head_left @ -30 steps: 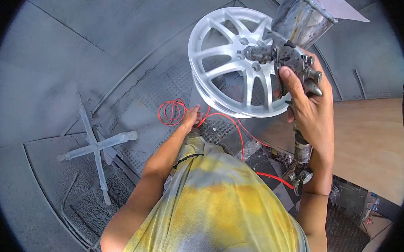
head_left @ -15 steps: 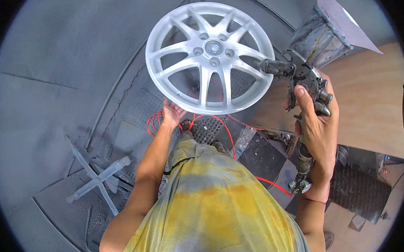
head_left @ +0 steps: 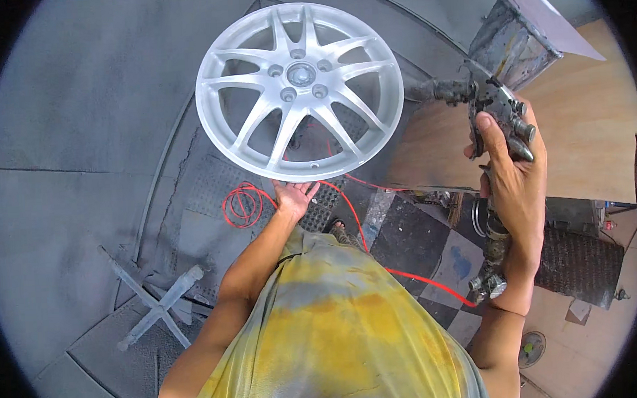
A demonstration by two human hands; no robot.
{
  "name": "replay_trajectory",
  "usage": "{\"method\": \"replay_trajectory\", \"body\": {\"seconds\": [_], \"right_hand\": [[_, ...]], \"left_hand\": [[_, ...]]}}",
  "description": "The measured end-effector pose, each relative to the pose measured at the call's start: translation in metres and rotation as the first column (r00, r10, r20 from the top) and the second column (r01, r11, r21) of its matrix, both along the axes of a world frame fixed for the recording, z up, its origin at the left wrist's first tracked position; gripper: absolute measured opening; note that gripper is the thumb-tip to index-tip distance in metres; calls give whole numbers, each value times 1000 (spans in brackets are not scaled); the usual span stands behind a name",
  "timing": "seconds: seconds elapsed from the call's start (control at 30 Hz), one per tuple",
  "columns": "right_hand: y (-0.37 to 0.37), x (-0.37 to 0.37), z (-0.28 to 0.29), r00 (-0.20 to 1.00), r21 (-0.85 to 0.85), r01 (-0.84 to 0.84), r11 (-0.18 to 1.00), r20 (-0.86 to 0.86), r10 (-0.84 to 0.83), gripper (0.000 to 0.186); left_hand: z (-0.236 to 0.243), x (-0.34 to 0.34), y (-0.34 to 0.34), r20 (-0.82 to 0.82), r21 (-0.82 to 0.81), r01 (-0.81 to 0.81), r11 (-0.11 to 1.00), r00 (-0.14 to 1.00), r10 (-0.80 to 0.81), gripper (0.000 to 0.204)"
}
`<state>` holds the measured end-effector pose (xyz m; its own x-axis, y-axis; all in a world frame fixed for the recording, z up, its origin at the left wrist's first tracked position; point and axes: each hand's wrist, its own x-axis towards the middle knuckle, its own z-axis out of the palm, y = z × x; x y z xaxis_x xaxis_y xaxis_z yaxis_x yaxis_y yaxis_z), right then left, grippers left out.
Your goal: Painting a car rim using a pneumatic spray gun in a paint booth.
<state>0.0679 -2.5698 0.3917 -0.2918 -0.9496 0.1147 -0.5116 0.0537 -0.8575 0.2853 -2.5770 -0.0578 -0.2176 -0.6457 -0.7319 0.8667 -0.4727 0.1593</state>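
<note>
A car wheel rim with split spokes, coated whitish silver, is face up before me at the upper middle. My left hand is at its near edge, palm up with the fingers spread, looking to touch the rim from below; the exact contact is hidden. In my right hand is a paint spray gun, gripped by the handle with the thumb over its back. The gun's nozzle points left at the rim's right edge. A grey, paint-stained cup sits on top of the gun. Whatever supports the wheel is hidden beneath it.
A red hose runs from the gun's handle toward coils on the floor. At lower left stands a grey cross-shaped stand. Right of the gun is a wooden panel; a small fan lies lower right. Grey walls enclose the left.
The wheel has turned counterclockwise, its valve hole moving right along the near edge, and my left hand has moved right with it. In view, the wheel sits farther left, the gun slightly farther right.
</note>
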Motion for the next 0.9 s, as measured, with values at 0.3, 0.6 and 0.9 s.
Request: {"method": "replay_trajectory", "body": {"seconds": [0.3, 0.6, 0.9], "right_hand": [[21, 7, 14, 991, 191, -100, 976, 110, 80, 33], [-8, 11, -2, 995, -85, -55, 995, 74, 62, 33], [20, -9, -21, 981, 116, 38, 993, 187, -59, 31]], "left_hand": [[10, -27, -7, -14, 106, -82, 991, 996, 84, 102], [22, -28, -9, -21, 121, -126, 985, 991, 129, 91], [25, -33, -14, -8, 150, -101, 984, 995, 103, 79]]}}
